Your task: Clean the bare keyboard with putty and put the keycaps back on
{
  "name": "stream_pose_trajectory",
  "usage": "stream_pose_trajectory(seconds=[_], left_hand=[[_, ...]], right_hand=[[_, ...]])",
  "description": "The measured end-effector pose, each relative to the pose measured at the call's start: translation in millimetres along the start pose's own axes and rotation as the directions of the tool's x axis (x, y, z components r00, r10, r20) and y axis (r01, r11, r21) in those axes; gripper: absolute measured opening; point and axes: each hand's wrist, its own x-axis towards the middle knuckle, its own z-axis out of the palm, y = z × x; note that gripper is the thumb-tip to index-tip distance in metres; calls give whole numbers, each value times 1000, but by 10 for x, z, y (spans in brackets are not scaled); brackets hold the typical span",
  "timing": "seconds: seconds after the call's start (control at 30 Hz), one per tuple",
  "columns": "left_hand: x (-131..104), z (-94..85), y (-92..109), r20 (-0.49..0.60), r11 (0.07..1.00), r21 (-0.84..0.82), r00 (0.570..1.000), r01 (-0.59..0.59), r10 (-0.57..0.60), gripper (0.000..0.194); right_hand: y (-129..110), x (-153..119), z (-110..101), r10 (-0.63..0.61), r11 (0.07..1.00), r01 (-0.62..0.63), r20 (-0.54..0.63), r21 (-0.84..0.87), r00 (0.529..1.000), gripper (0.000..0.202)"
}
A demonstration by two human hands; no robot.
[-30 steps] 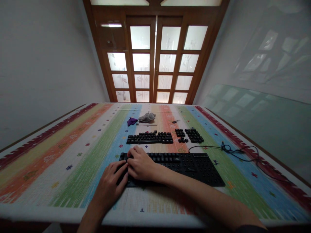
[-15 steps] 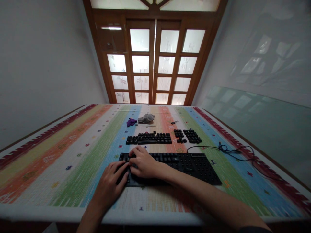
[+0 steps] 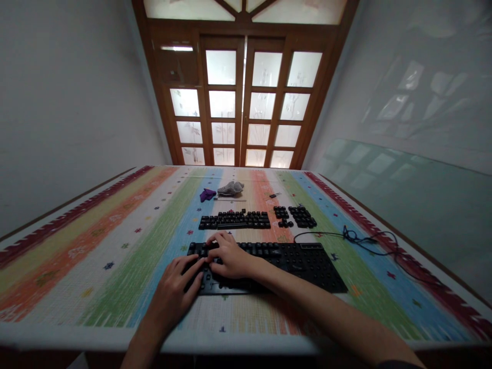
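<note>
Two bare hands, left hand and right hand, curl at the left end of a black keyboard at lower centre; whether either pinches anything, the view cannot tell. The keyboard's long axis runs left to right, stretching away rightward, the right hand nearer its middle; loose keycaps lie grouped at the frame's centre.

black keyboard; under it, a cloth striped orange, green, blue, dark red — beyond the keyboard, black keys, purple rag, grey rag.
</note>
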Motion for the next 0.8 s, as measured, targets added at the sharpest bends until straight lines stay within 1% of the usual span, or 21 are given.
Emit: stream_pose_trajectory(seconds=[0.13,0.23,0.3,0.4,0.5,0.57,0.67,0.8], left_hand=[[-8,10,-4,-9,1000,1,1000,-2,2,30],[-17,20,-8,-19,1000,-3,1000,11,-11,29],[-22,25,-8,-15,1000,-2,1000,13,-13,29],[-24,27,-6,-7,1000,0,1000,12,-12,29],[-23,22,-7,-5,1000,-1,1000,14,-14,30],[-25,17,-9,-1,1000,0,1000,18,-18,30],[-27,11,-9,9,1000,-1,1000,30,-30,30],[-24,8,0,17,999,-14,999,44,-44,30]], right_hand=[[17,32,-65,-10,1000,10,40,2,999,10],[116,154,-172,-26,999,24,43,47,999,9],[244,270,-251,37,999,-37,0,20,999,9],[505,452,-353,190,975,-197,-71,-105,979,13],[768,601,-414,268,949,-278,-86,-151,960,17],[901,678,-425,313,930,-323,-86,-173,946,19],[1013,775,-397,370,903,-379,-82,-201,925,21],[1049,879,-326,418,880,-420,-57,-223,907,19]])
